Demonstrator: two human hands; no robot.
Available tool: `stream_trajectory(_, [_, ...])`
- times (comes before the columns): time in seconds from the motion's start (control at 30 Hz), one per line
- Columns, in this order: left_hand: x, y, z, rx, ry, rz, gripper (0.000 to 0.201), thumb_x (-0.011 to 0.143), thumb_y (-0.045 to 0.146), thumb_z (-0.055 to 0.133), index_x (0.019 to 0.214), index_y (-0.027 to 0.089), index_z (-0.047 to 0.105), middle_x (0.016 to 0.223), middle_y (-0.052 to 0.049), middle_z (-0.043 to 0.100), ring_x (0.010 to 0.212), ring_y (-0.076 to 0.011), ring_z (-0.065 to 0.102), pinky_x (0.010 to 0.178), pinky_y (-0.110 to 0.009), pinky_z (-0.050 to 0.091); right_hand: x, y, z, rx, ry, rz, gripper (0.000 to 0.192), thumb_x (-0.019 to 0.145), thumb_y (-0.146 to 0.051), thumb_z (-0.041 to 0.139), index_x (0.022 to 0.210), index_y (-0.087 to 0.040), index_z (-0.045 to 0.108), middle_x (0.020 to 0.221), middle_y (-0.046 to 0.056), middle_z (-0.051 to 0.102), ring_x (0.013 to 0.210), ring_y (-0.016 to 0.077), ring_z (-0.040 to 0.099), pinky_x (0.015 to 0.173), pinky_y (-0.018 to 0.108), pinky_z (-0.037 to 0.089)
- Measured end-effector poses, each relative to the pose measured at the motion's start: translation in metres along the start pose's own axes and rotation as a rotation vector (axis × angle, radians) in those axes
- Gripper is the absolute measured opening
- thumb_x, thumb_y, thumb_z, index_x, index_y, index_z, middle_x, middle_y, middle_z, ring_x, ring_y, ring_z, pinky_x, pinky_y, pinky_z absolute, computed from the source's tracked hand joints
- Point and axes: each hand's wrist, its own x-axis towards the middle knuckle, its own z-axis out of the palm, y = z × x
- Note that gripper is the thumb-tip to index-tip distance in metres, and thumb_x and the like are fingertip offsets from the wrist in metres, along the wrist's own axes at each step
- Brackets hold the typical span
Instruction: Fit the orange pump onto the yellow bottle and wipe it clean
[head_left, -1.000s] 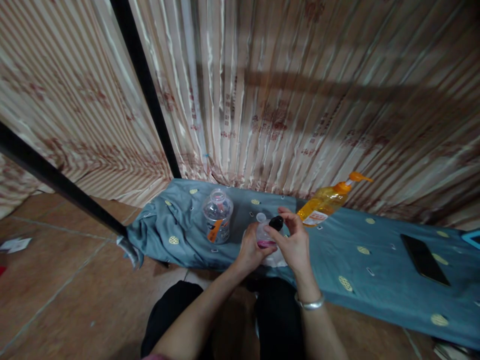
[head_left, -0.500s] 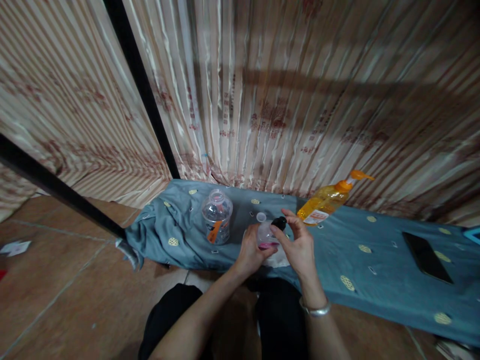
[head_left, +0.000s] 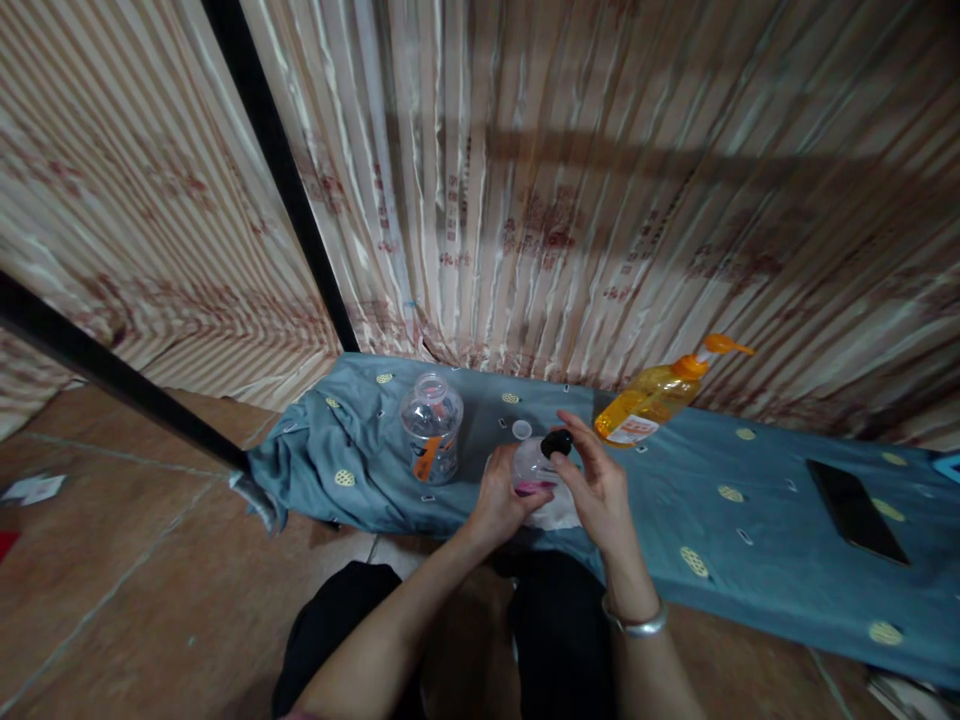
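My left hand is wrapped round a small clear bottle with pink at its base. At the bottle's top, the thumb and fingers of my right hand close on a black cap. The bottle leans to the right, and its lower part is partly hidden by my left fingers. A white tissue or cloth lies beneath my hands. Just behind the bottle is a small translucent cap. To the left stands a larger clear plastic bottle with an orange label and an uncovered mouth.
A yellow pump bottle stands behind my right hand, at the back of the blue patterned sheet. Farther right lies a dark phone. Black poles rise at the left, and a striped curtain hangs behind.
The camera view has shifted very slightly. My right fingers have shifted a little around the black cap, while my left hand keeps its hold on the small bottle.
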Motion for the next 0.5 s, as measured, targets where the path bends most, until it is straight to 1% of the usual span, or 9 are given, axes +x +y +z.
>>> stream_trajectory(0.07, [-0.0002, -0.0004, 0.0, 0.002, -0.001, 0.01, 0.058, 0.063, 0.019, 0.084, 0.115, 0.019, 0.057, 0.112, -0.007, 0.062, 0.109, -0.028, 0.06, 0.099, -0.045, 0.047, 0.0002, -0.0005, -0.0005, 0.001, -0.02, -0.004, 0.031, 0.084, -0.038, 0.067, 0.114, -0.027, 0.064, 0.137, 0.01, 0.062, 0.129, 0.0304, 0.054, 0.109, 0.051, 0.039])
stream_trajectory(0.13, [-0.0003, -0.001, 0.0, 0.003, -0.004, 0.012, 0.056, 0.064, 0.02, 0.083, 0.114, 0.019, 0.057, 0.112, -0.007, 0.062, 0.109, -0.0282, 0.06, 0.099, -0.046, 0.047, 0.0005, 0.0011, 0.0011, -0.019, 0.023, 0.007, 0.037, 0.08, -0.036, 0.073, 0.114, -0.026, 0.061, 0.138, 0.013, 0.06, 0.129, 0.0315, 0.054, 0.109, 0.053, 0.038])
stream_trajectory(0.23, [-0.0002, -0.0017, 0.0003, 0.003, -0.004, 0.0, 0.058, 0.063, 0.02, 0.084, 0.115, 0.019, 0.056, 0.113, -0.008, 0.061, 0.11, -0.0286, 0.059, 0.098, -0.045, 0.047, 0.0004, 0.0038, 0.0041, -0.05, 0.105, 0.026, 0.032, 0.074, -0.033, 0.079, 0.097, -0.026, 0.058, 0.135, 0.015, 0.06, 0.124, 0.0327, 0.056, 0.108, 0.056, 0.036])
stream_trajectory(0.3, [-0.0002, -0.0018, 0.0006, 0.006, -0.008, -0.005, 0.06, 0.062, 0.019, 0.085, 0.115, 0.018, 0.056, 0.113, -0.008, 0.061, 0.11, -0.0284, 0.059, 0.098, -0.044, 0.047, -0.0003, 0.003, 0.0041, -0.043, 0.098, 0.02, 0.026, 0.077, -0.034, 0.077, 0.092, -0.026, 0.057, 0.133, 0.014, 0.062, 0.123, 0.0322, 0.057, 0.107, 0.056, 0.037])
stream_trajectory(0.37, [-0.0004, -0.0018, 0.001, 0.011, -0.008, 0.001, 0.06, 0.063, 0.018, 0.084, 0.116, 0.017, 0.056, 0.113, -0.008, 0.061, 0.109, -0.028, 0.059, 0.098, -0.044, 0.047, -0.0011, 0.0, 0.0025, -0.022, 0.039, -0.001, 0.02, 0.083, -0.036, 0.07, 0.099, -0.026, 0.062, 0.135, 0.012, 0.062, 0.127, 0.0309, 0.055, 0.108, 0.053, 0.037])
stream_trajectory(0.43, [-0.001, -0.0017, 0.001, 0.013, -0.004, 0.012, 0.059, 0.064, 0.019, 0.084, 0.116, 0.017, 0.056, 0.113, -0.008, 0.061, 0.109, -0.0278, 0.059, 0.099, -0.044, 0.046, -0.0016, -0.003, 0.0009, -0.006, -0.015, -0.019, 0.025, 0.086, -0.038, 0.064, 0.109, -0.027, 0.064, 0.139, 0.011, 0.06, 0.131, 0.0298, 0.052, 0.11, 0.051, 0.037])
stream_trajectory(0.5, [-0.0018, -0.0017, 0.0006, 0.006, -0.005, 0.015, 0.058, 0.065, 0.02, 0.083, 0.116, 0.018, 0.056, 0.113, -0.008, 0.061, 0.109, -0.0276, 0.059, 0.099, -0.044, 0.046, -0.0016, -0.0039, 0.0008, -0.015, -0.017, -0.018, 0.032, 0.084, -0.038, 0.066, 0.115, -0.027, 0.063, 0.14, 0.011, 0.059, 0.132, 0.0298, 0.051, 0.11, 0.051, 0.036])
